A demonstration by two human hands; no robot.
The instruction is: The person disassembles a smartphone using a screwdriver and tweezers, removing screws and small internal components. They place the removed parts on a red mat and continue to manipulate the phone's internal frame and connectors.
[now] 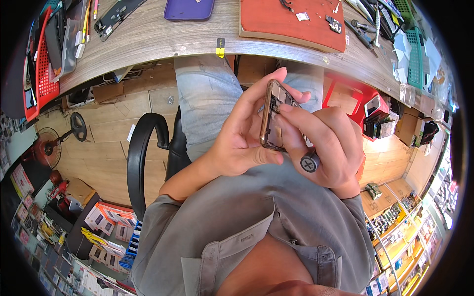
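My left hand [237,133] grips an opened smartphone [272,135] by its edges, thumb along the lower side and fingers round the top. The phone is tilted, its bronze-coloured frame and dark inner parts facing my right. My right hand [328,138] is closed, with its fingertips down on the phone's inside. Out of that hand sticks the round dark end of a screwdriver [309,162], marked with a cross. Its shaft is hidden, and whatever the fingertips touch or pinch is too small to make out.
Beyond my hands runs the wooden desk [148,37], carrying a purple tray [187,11], a red work board [276,24] with small parts, and hand tools [363,32]. Red basket [48,81] at left, teal basket [415,54] at right. A black armrest [138,153] stands beside me.
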